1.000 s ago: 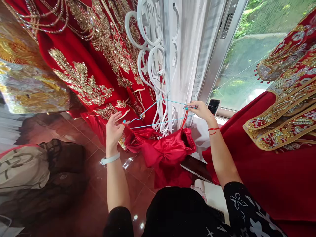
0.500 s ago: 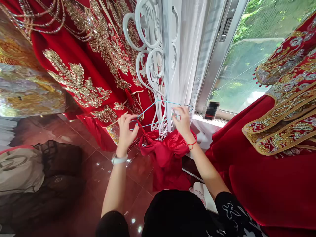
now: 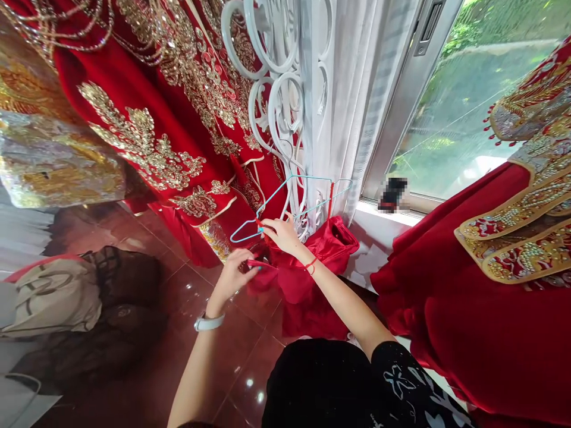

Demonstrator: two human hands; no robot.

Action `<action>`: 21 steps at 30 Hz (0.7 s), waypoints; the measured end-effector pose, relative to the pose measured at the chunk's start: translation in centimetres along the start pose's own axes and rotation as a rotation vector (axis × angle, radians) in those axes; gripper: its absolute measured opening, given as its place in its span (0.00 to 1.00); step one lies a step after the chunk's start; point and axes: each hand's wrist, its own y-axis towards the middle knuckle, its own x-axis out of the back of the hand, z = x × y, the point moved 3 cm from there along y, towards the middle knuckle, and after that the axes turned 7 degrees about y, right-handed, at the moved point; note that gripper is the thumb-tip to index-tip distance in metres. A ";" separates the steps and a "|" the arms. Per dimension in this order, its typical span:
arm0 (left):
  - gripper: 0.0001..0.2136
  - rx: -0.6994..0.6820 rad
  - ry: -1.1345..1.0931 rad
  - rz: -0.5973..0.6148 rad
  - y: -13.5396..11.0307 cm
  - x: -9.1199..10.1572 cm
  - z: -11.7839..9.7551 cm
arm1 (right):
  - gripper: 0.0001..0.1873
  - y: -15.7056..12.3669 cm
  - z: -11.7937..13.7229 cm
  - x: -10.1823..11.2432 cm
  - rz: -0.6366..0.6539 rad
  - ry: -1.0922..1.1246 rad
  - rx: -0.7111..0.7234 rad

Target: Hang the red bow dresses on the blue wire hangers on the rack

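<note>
A light-blue wire hanger [image 3: 279,191] hangs by its hook on the white scrollwork. Below it hangs a red satin dress [image 3: 300,282], one red strap [image 3: 331,199] looped over the hanger's right side. My right hand [image 3: 284,233] reaches across to the hanger's left end, its fingertips pinched on a red strap beside the wire. Just below and left, my left hand [image 3: 234,276] is closed on the dress's left upper edge, which is pulled out towards it. The dress's lower part is partly hidden by my arm and body.
White metal scrollwork [image 3: 285,113] rises beside a white curtain [image 3: 352,107]. Red gowns with gold sequins [image 3: 147,142] hang at left, an embroidered red garment [image 3: 504,238] at right. A dark pixelated object [image 3: 393,195] rests on the windowsill. A beige bag [image 3: 60,294] lies at lower left.
My right hand has moved left from the hanger's right side to its left end. My left hand has dropped from the hanger to the dress edge. A strap now hangs over the right side.
</note>
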 end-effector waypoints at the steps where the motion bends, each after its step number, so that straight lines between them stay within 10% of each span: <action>1: 0.07 0.029 0.020 -0.100 0.0 0.6 -0.1 | 0.12 -0.2 0.0 0.1 -0.001 -0.003 -0.006; 5: 0.05 0.199 0.073 -0.423 -0.7 2.2 -0.5 | 0.12 -0.7 0.2 0.9 0.017 0.000 -0.034; 11: 0.17 0.377 0.020 -0.577 1.0 4.6 -1.1 | 0.14 -0.8 0.6 1.6 0.092 0.041 -0.043; 21: 0.29 0.189 0.054 -0.233 7.9 2.0 -6.0 | 0.13 -1.9 0.9 1.2 0.005 -0.094 -0.075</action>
